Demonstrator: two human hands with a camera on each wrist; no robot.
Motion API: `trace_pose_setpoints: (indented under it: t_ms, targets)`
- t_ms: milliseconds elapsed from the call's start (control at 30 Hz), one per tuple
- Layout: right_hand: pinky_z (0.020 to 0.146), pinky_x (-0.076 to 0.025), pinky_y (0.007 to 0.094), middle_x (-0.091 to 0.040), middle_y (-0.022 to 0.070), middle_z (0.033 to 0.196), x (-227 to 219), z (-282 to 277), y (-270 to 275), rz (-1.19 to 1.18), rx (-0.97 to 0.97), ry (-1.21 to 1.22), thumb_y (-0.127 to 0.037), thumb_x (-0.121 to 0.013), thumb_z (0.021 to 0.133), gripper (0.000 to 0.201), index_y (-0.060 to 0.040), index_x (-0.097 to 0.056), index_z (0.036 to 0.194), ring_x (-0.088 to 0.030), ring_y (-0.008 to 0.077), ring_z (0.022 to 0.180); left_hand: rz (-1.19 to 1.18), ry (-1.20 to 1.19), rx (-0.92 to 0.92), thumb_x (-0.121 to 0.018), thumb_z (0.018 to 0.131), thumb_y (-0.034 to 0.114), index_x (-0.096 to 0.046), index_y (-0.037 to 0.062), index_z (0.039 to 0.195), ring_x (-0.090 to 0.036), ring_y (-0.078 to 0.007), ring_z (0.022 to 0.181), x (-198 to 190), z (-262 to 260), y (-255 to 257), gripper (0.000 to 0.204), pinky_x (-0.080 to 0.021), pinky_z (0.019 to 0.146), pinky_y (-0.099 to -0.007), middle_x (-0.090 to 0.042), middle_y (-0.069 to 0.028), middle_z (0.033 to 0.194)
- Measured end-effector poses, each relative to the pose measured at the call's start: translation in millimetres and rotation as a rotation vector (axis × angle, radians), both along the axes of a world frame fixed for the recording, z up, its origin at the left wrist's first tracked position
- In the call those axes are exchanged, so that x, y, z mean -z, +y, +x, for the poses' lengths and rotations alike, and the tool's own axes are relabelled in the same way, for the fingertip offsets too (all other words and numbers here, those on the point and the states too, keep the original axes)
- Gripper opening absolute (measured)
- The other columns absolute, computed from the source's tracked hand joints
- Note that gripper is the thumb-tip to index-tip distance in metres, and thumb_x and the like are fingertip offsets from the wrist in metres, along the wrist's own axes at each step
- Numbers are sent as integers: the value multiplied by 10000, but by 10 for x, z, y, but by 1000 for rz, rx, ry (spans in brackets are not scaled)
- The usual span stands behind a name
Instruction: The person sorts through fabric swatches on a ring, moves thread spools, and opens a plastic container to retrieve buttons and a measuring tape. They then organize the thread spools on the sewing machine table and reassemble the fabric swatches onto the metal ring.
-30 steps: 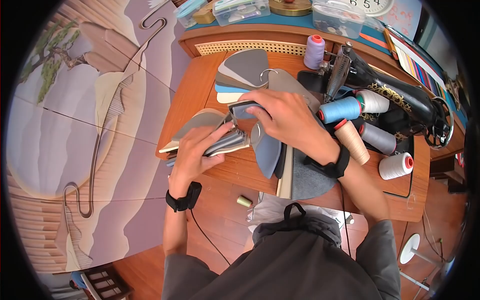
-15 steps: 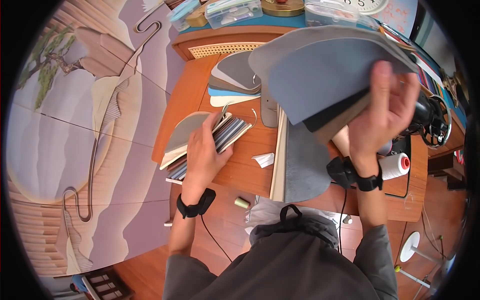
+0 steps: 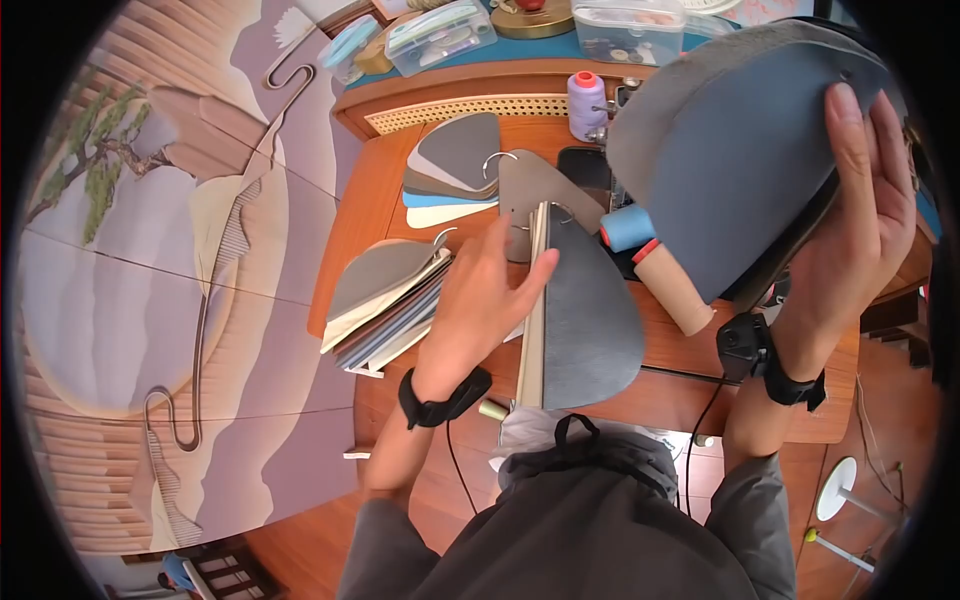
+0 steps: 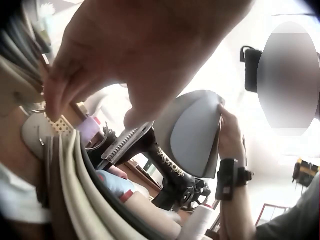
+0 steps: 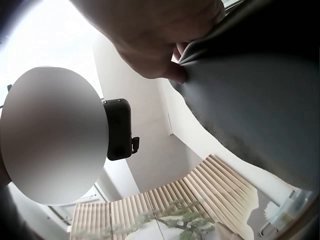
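Note:
My right hand [image 3: 850,245] holds up several blue-grey, half-oval leather swatches [image 3: 745,165], its thumb pressed on the near face by the edge. In the right wrist view the thumb bends the held swatches [image 5: 250,100] at their margin. My left hand [image 3: 470,320] has its fingers stretched and thumb spread, beside a ringed stack of dark grey and cream swatches [image 3: 595,320] on the wooden table [image 3: 690,350]. Nothing shows between thumb and fingers of the left hand [image 4: 135,55]. To its left stands another ringed bundle of swatches [image 3: 390,305].
A fan of grey, brown, blue and cream swatches [image 3: 455,155] lies at the back left. Thread spools, among them a blue spool [image 3: 628,229] and a tan spool [image 3: 675,288], lie by the black sewing machine [image 4: 170,165]. Plastic boxes [image 3: 440,38] line the back shelf.
My right hand has lifted the blue-grey swatches off the table and carried them up and right. My left hand has left the left bundle and moved right to the dark grey stack.

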State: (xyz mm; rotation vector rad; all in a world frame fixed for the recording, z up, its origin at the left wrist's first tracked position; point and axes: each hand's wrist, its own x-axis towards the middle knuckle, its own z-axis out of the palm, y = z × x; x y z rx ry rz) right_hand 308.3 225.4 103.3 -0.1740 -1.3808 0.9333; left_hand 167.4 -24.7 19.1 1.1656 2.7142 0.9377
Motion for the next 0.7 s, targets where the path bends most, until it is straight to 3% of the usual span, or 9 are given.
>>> trace_pose_setpoints:
  t_ms: [167, 233, 267, 300, 400, 467, 533, 567, 700]
  targets:
    - [869, -471, 203, -733, 67, 1001, -196, -40, -321, -122, -167, -121, -130, -711, 925, 369, 35, -636, 1246, -664, 95, 934, -344, -115, -28, -663, 894, 498, -449, -59, 1387, -698, -373, 923, -103, -79, 402, 774, -527, 834, -438, -694, -243, 1042]
    - [886, -478, 220, -715, 83, 1084, -136, -92, -348, -71, -253, -102, -112, -700, 934, 366, 37, -617, 1258, -658, 109, 974, -339, -32, -10, -697, 877, 433, -488, -87, 1223, -685, -433, 890, 36, -142, 449, 659, -532, 803, -488, -680, -299, 920]
    - [894, -482, 226, -705, 88, 1117, -141, -148, -359, -51, -341, -62, -106, -696, 938, 372, 38, -607, 1269, -655, 115, 992, -342, -29, -6, -697, 877, 433, -488, -87, 1223, -685, -433, 890, 143, -197, 450, 659, -532, 803, -488, -680, -299, 920]
    - [780, -571, 285, -713, 146, 1040, -188, -219, -402, 37, -478, -36, -93, -711, 910, 368, 68, -599, 1222, -700, 198, 891, -258, -47, 8, -706, 871, 427, -481, -87, 1236, -690, -412, 885, 273, -266, 430, 670, -534, 801, -477, -684, -288, 916]
    - [773, -571, 277, -703, 141, 1050, -278, -165, -521, -37, -444, -184, -47, -670, 930, 326, 69, -591, 1224, -690, 152, 909, -83, -176, -11, -738, 856, 378, -472, -93, 1253, -702, -347, 882, 487, -354, 391, 671, -542, 788, -430, -692, -233, 909]
    - [773, -570, 278, -710, 142, 1039, -276, -178, -529, -28, -427, -239, -87, -675, 940, 341, 56, -592, 1238, -697, 176, 894, 12, -287, -45, -760, 846, 335, -470, -99, 1256, -707, -303, 884, 487, -351, 380, 664, -547, 778, -393, -696, -190, 905]
    - [906, -489, 236, -686, 95, 1168, -120, -245, -410, -120, -488, -157, -101, -685, 945, 380, 45, -589, 1282, -647, 125, 1029, 302, -559, 34, -782, 833, 197, -470, -73, 1278, -679, -201, 940, 439, -316, 384, 607, -539, 757, -306, -667, -111, 987]
    - [906, -489, 236, -686, 95, 1168, -100, -243, -378, -118, -488, -157, -101, -685, 945, 380, 45, -589, 1282, -647, 125, 1029, 304, -559, 35, -782, 833, 197, -470, -73, 1278, -679, -201, 940, 405, -265, 387, 607, -539, 757, -306, -667, -111, 987]
    - [902, -494, 236, -689, 90, 1155, -79, -240, -327, -122, -538, -181, -107, -684, 946, 389, 54, -581, 1285, -649, 119, 1021, 704, -498, -3, -717, 850, 14, -460, 0, 1317, -643, -148, 998, 77, 73, 312, 533, -528, 799, -257, -619, -95, 1116]
